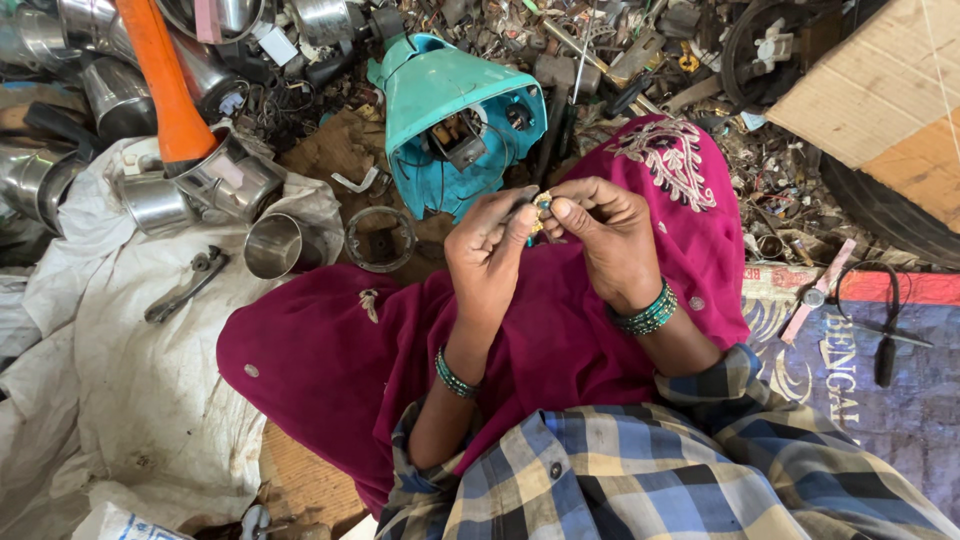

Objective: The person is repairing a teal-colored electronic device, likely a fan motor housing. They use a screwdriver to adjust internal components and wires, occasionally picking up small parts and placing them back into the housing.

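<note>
Both hands pinch one small metal part point(542, 206): left hand point(490, 250), right hand point(605, 235); teal housing point(450, 110) beyond.

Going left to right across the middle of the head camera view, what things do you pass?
Grey metal wrench → shiny steel cup → round metal ring → left hand → small brass-coloured part pinched by both hands → right hand → pink-strapped wristwatch → black-handled scissors.
</note>
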